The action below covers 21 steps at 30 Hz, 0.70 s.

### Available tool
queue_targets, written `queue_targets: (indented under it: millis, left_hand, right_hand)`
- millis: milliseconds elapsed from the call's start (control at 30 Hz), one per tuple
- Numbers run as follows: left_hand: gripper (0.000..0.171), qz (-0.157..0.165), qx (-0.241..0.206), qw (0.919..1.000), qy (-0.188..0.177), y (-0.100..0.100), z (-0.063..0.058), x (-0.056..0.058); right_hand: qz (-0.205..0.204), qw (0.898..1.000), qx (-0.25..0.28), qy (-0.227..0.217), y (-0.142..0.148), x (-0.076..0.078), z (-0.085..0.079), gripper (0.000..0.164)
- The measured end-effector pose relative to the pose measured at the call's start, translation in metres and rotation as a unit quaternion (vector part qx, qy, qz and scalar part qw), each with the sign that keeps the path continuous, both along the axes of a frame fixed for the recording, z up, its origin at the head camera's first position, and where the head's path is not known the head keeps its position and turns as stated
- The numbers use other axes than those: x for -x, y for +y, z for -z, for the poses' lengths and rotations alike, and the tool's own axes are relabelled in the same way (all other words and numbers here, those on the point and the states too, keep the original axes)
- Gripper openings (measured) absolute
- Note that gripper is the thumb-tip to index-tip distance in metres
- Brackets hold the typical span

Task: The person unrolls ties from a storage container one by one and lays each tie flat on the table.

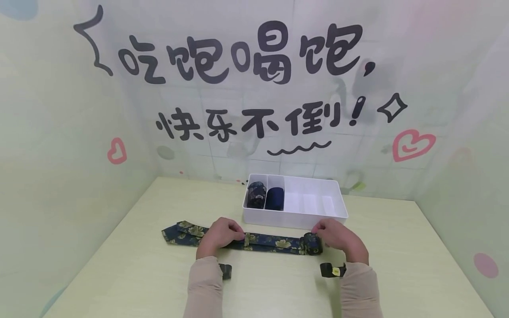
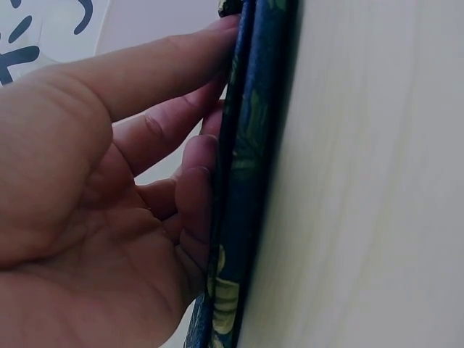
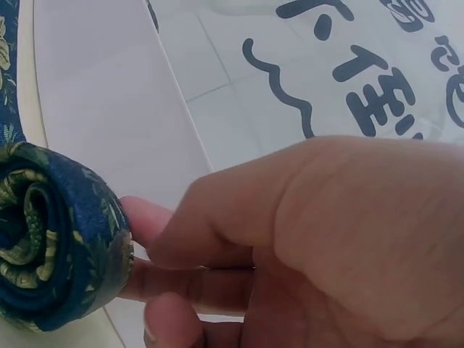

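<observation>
A dark blue necktie [image 1: 270, 243] with yellow-green flowers lies lengthwise across the table, its pointed wide end at the left. Its right end is wound into a roll [image 1: 312, 244], whose spiral side shows in the right wrist view. My left hand [image 1: 221, 234] pinches the upper edge of the flat stretch near its middle. Seen from the left wrist, the thumb [image 2: 181, 61] presses one side and the other fingers lie partly hidden behind the cloth. My right hand [image 1: 338, 236] holds the outer right side of the roll with bent fingertips [image 3: 145, 217].
Behind the necktie stands a white divided box [image 1: 294, 217]. Its left compartments hold a rolled floral necktie [image 1: 256, 195] and a plain navy roll [image 1: 275, 198]. A printed curtain [image 1: 254, 101] closes off the back and sides of the table. Dark straps with small devices sit at both wrists.
</observation>
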State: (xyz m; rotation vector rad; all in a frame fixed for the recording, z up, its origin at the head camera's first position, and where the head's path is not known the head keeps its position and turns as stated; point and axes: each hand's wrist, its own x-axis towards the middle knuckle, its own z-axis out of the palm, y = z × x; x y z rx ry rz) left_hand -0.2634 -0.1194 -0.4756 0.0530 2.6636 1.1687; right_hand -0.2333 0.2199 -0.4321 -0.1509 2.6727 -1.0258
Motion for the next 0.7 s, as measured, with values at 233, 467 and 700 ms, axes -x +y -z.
queue_targets:
  millis: [233, 467, 700]
  left_hand:
    - [0.006, -0.002, 0.0, 1.0, -0.004, 0.001, -0.004, -0.002]
    - [0.006, 0.001, -0.003, 1.0, -0.006, 0.0, -0.005, -0.003]
    - [0.006, 0.004, -0.001, 1.0, 0.001, 0.001, -0.005, -0.003]
  right_hand:
    - [0.008, 1.0, 0.01, 0.002, -0.001, -0.002, -0.002, 0.012]
    - [-0.009, 0.999, -0.016, 0.043, -0.004, 0.002, 0.001, 0.012]
    - [-0.033, 0.996, -0.029, 0.076, -0.023, 0.007, 0.003, 0.014]
